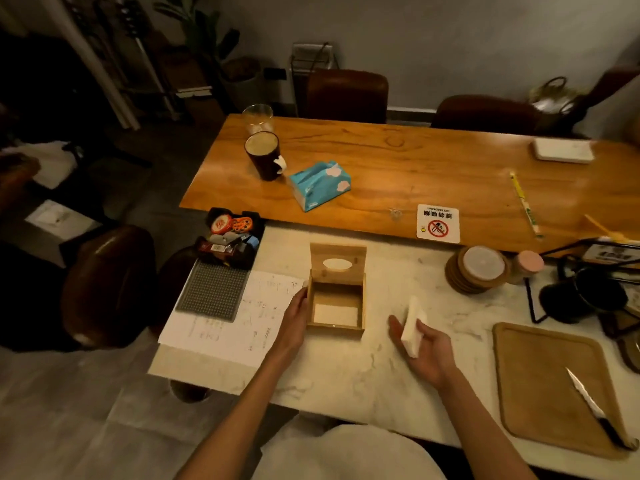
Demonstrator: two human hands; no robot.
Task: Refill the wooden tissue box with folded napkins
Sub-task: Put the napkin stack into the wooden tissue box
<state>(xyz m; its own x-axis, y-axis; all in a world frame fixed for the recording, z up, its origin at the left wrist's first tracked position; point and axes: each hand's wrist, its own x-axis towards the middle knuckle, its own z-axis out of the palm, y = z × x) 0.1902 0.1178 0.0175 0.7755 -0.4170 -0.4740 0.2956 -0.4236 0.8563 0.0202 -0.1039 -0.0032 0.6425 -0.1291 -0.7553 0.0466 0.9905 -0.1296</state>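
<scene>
Wooden tissue box (335, 299), nearly empty

Both bare forearms reached forward from the body. The left hand (297, 310) lay flat, fingers extended and together. The right hand (424, 348) was turned palm up, fingers loosely curled.

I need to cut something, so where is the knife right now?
In the head view, the knife lies at the lower right on the wooden tray, to the right of the right hand holding the napkins.
</scene>
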